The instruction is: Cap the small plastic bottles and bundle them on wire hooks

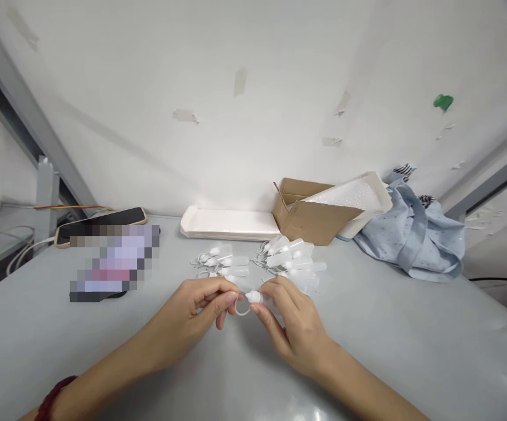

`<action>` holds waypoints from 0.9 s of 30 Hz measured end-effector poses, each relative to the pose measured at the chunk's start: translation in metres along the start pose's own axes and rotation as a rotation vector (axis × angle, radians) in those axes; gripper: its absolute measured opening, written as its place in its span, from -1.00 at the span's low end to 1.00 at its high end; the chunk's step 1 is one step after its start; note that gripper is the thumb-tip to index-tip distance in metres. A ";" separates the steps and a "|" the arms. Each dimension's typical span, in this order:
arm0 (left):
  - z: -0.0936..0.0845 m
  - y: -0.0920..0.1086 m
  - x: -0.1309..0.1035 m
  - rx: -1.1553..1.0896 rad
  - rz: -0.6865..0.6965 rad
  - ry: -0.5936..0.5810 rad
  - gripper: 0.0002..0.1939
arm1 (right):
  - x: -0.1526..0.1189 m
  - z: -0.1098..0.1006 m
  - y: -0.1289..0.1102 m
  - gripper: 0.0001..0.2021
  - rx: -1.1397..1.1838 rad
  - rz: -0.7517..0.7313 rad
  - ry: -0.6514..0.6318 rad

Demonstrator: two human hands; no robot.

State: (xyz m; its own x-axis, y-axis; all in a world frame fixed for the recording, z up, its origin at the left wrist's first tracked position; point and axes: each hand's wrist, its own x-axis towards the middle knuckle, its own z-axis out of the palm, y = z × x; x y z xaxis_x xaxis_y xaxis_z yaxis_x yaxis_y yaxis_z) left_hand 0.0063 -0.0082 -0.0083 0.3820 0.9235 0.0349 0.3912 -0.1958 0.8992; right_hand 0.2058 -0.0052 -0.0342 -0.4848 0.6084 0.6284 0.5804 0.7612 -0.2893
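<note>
Near the middle of the grey table (358, 327), my right hand (295, 321) is closed round a small white-capped bottle (254, 297), its tip pointing left. My left hand (207, 307) pinches the end of a thin white cord (241, 313) that loops below the bottle's tip. What else the left fingertips hold is too small to make out. Just behind my hands lie two groups of similar translucent bottles with white caps and cords, a left group (224, 261) and a larger right group (292, 255).
Against the wall stand a stack of white trays (231, 223) and an open cardboard box (318, 219) with white packaging in it. A light blue cloth bag (424, 234) sits at the back right. At the left lie a dark phone (104, 225) and a blurred-out device (115, 263).
</note>
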 end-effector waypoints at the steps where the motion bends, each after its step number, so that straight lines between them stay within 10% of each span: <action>1: 0.000 0.000 0.000 -0.001 -0.003 -0.002 -0.70 | 0.000 0.000 0.000 -0.92 0.002 -0.002 0.003; 27: 0.000 0.000 0.000 0.040 0.017 -0.016 -0.68 | 0.001 -0.004 -0.001 -0.92 0.046 -0.002 -0.040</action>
State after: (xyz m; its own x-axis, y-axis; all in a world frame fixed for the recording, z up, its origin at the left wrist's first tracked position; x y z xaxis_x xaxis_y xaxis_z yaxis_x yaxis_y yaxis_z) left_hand 0.0064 -0.0082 -0.0088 0.4021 0.9146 0.0427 0.4173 -0.2245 0.8806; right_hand 0.2076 -0.0058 -0.0298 -0.5118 0.6149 0.5999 0.5490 0.7712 -0.3221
